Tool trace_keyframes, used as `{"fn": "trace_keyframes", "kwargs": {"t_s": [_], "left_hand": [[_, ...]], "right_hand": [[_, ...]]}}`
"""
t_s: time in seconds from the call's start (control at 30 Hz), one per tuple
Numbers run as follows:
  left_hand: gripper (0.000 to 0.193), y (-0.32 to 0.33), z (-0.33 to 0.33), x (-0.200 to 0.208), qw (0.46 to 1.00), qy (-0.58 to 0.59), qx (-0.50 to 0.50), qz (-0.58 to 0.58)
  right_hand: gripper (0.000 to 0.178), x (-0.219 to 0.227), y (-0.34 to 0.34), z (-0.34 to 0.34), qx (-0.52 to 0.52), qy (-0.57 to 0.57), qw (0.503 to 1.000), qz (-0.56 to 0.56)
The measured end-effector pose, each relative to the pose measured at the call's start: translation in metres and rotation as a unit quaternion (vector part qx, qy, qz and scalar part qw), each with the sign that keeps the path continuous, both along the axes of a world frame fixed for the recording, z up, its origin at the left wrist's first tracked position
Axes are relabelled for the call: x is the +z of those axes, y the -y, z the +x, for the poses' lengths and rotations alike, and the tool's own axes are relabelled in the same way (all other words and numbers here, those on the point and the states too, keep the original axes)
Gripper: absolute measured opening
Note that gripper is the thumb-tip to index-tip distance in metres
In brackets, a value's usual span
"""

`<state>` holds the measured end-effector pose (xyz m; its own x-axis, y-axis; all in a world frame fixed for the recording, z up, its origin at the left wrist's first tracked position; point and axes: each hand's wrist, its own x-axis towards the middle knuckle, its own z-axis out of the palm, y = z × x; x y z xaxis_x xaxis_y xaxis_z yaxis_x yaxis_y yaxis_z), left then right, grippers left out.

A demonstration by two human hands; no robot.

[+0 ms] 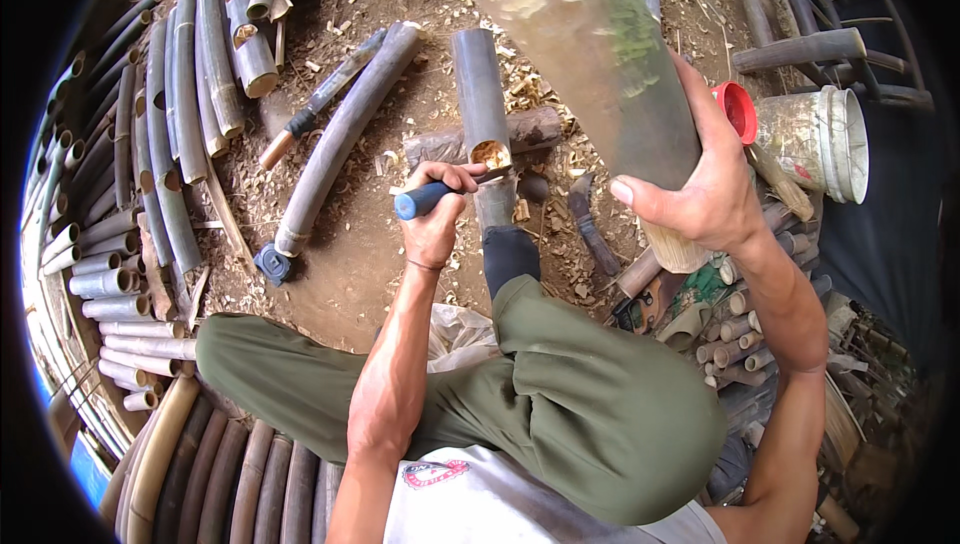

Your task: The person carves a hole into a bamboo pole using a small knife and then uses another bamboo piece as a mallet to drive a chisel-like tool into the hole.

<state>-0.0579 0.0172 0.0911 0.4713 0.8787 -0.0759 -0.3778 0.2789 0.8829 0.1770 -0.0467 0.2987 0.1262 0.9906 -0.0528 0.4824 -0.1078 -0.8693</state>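
Observation:
My left hand [432,219] is closed around a chisel [424,200] with a blue handle. Its dark blade reaches the edge of a hole cut in a grey bamboo pole [481,84]; pale chips show inside the hole. The pole lies across a short log [540,130], and its near end runs toward my dark-socked foot [512,256]. Raised close in front, a thick wooden club [610,64] with a green patch is gripped by my right hand [705,184]. The club's top runs out of the picture and covers part of the ground behind it.
Left of the pole lie a curved bamboo length [345,144], a machete [330,89] and a blue tape measure [273,263]. A curved dark tool [592,229] rests to the right. Bamboo stacks [180,104] fill the left; a white bucket [815,144] and red container [738,112] stand right.

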Motion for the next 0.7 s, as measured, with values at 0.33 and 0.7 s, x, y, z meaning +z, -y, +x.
{"fn": "trace_keyframes", "kwargs": {"t_s": [0.33, 0.7], "left_hand": [[0.010, 0.003, 0.024, -0.005, 0.992, 0.019, 0.099, -0.080], [0.011, -0.018, 0.038, -0.003, 0.993, -0.016, 0.052, -0.103]], "right_hand": [[0.100, -0.010, 0.017, 0.010, -0.014, -0.009, 1.000, -0.022], [0.099, -0.017, -0.048, 0.012, 0.168, 0.278, 0.917, 0.232]]}}
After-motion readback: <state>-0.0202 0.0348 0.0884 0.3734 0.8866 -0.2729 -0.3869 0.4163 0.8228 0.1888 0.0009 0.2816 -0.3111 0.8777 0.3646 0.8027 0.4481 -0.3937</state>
